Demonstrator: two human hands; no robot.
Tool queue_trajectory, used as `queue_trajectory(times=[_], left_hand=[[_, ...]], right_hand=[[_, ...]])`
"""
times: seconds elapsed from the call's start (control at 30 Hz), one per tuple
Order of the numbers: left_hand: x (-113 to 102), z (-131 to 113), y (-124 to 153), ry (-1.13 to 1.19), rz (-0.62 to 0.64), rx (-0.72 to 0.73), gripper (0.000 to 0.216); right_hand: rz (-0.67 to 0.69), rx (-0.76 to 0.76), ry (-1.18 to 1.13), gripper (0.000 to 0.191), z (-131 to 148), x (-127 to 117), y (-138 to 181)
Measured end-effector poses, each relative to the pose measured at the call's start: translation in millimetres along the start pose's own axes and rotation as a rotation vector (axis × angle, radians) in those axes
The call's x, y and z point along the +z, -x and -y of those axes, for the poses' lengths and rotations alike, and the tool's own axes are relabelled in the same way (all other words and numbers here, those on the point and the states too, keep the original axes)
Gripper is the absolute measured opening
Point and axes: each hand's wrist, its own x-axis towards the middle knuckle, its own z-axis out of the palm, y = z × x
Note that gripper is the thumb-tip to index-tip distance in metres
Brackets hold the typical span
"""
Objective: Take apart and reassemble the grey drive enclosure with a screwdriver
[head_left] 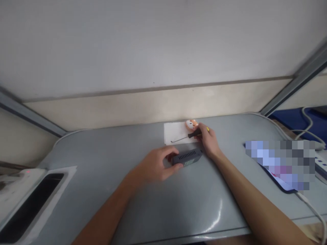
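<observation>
A small dark grey box with a row of vent slots point(187, 156) rests on the desk, its left end between the thumb and fingers of my left hand point(157, 163). My right hand point(208, 139) is closed around the handle of a screwdriver point(180, 139), black with a bit of yellow. Its shaft points left over white paper point(173, 130), and a tiny dark piece, too small to name, shows at the tip. Just beyond my right fingers sits an orange and white animal-faced figure point(191, 124).
The grey desk point(122, 146) meets a pale wall at the back. On the left lies a black flat device point(33, 207) on white sheets. A blurred-out phone-like screen point(283, 170), white cables point(310, 204) and a power strip point(322, 163) are on the right.
</observation>
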Motion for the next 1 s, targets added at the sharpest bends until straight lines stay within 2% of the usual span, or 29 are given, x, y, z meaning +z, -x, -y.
queue_trajectory(times=[0.2,0.37,0.57,0.8,1.0], left_hand=[[10.6,-5.5,-0.6,-0.108,-0.05,0.133,0.017],[12.6,-0.4,-1.9,-0.221,-0.108,0.202,0.02],[12.9,9.6,-4.1,-0.197,-0.1,0.226,0.031],[15.2,13.0,-5.2,-0.279,-0.125,0.285,0.026],[16.1,13.6,-6.0,-0.3,-0.103,0.267,0.024]], right_hand=[[0.008,0.002,-0.02,0.043,0.3,0.4,0.5],[-0.044,0.023,-0.075,0.038,1.8,-0.8,-1.2],[-0.066,0.03,-0.097,0.038,2.4,-1.0,-2.0],[-0.109,0.017,-0.117,0.038,0.9,-2.4,-4.0],[-0.108,-0.006,-0.113,0.041,1.7,-4.0,-2.9]])
